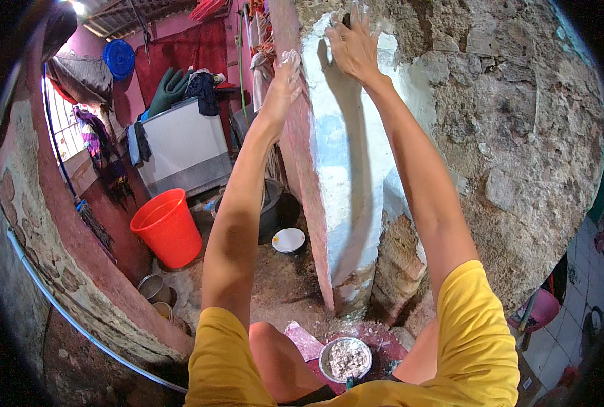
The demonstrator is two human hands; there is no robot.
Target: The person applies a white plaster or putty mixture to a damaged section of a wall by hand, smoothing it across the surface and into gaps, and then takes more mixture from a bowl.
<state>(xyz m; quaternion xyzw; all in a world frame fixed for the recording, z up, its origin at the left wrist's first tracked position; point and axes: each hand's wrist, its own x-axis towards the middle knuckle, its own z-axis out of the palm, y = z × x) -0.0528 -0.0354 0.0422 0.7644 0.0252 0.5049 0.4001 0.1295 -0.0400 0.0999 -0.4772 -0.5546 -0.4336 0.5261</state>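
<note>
a bowl (324, 361) with mix (348, 357) in it sits between the person's legs (279, 359). ahead stands a wall (512, 156); the right hand (356, 51) is at the top of its plaster (334, 176), the left hand (286, 83) by its left edge. left of the wall, a dish (288, 239) lies right of a bucket (169, 229); behind the bucket, cloths (205, 92) lie on a boxy unit (184, 141).
</note>
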